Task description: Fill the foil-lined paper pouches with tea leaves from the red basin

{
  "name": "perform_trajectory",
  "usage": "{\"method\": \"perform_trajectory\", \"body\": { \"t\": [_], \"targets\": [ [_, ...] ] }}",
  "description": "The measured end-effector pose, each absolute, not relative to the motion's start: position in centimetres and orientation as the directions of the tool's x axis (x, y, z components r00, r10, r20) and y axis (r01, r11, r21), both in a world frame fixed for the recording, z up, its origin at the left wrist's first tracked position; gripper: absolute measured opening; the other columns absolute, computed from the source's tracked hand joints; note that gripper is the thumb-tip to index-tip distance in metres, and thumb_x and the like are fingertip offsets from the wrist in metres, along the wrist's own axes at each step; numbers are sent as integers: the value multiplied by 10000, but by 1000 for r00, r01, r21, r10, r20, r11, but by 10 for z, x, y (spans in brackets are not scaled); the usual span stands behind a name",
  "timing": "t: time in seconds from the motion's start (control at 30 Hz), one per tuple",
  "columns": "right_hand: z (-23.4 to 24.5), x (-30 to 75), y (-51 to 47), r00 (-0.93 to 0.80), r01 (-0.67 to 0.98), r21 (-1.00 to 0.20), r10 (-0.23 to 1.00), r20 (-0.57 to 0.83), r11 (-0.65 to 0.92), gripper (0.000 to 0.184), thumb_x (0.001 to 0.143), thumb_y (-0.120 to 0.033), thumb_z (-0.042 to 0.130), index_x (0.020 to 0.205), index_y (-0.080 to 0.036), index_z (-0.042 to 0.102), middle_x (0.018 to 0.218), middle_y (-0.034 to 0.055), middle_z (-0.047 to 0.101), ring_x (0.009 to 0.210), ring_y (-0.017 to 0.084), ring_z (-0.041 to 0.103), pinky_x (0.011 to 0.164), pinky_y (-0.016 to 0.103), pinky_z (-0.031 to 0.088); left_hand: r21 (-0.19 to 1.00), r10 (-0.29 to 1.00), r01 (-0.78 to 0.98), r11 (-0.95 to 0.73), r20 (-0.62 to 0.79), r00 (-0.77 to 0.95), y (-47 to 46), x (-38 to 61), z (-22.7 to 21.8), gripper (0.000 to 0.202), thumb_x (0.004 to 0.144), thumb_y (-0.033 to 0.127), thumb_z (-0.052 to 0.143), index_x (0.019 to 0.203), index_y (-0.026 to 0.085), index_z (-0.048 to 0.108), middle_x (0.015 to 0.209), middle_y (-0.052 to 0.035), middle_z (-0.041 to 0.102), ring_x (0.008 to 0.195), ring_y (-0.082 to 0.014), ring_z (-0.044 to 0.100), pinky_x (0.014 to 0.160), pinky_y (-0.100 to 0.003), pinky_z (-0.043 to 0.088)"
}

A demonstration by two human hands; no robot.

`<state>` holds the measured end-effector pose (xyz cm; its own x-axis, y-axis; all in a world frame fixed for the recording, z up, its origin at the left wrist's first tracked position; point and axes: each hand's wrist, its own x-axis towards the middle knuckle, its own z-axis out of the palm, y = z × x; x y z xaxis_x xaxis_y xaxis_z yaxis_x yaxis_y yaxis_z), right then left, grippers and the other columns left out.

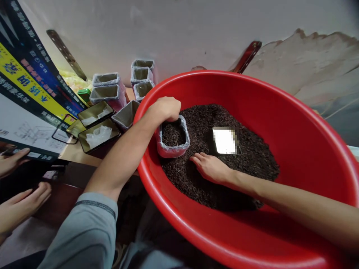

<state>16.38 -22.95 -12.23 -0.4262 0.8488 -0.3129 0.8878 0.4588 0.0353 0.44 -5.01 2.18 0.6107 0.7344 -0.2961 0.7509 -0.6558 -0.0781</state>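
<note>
My left hand (167,108) is closed at the back rim of a small tin (173,152) lined with clear plastic. Dark loose leaves, like tea (171,135), lie inside the tin, which stands at the left side of a big red tub (303,157). My left fingertips are hidden behind the rim. More of the dark leaves (215,112) cover the tub's bottom. Low over that heap, my right hand (209,167) touches the leaves just right of the tin, fingers stretched out. Beside it lies a flat rectangular thing (225,140) with a bright, pixelated face.
Several plastic-lined tins (105,93) stand on a wooden table (84,154) left of the tub. Nearer are open black tins (98,136) holding crumpled plastic. A printed box (36,82) leans at far left. Below it show another person's hands (25,201). A wall rises behind.
</note>
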Motion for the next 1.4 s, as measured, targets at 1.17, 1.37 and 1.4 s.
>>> {"method": "perform_trajectory", "body": {
  "t": [1.17,1.37,1.4],
  "targets": [
    [-44,139,-152,358,43,-979,912,201,198,559,886,-756,597,697,-244,478,578,-57,426,429,95,364,406,261,275,316,688,761,-566,-327,648,-17,-13,15,348,945,488,651,1059,207,822,985,-53,794,919,-199,700,803,-257,478],
    [-36,90,-98,423,-31,-894,816,393,446,493,925,-643,566,671,-236,453,685,-25,508,601,117,480,662,301,477,529,837,796,-296,-258,483,0,-19,3,488,1093,436,400,1144,99,749,987,-116,787,820,-181,735,729,-242,523],
    [-38,85,-93,425,-24,-883,804,415,468,481,913,-623,584,660,-232,462,691,-21,519,630,121,491,694,305,483,553,847,790,-264,-259,464,2,-19,2,481,1100,421,391,1152,93,739,983,-121,785,824,-182,742,733,-241,529]
  ]
}}
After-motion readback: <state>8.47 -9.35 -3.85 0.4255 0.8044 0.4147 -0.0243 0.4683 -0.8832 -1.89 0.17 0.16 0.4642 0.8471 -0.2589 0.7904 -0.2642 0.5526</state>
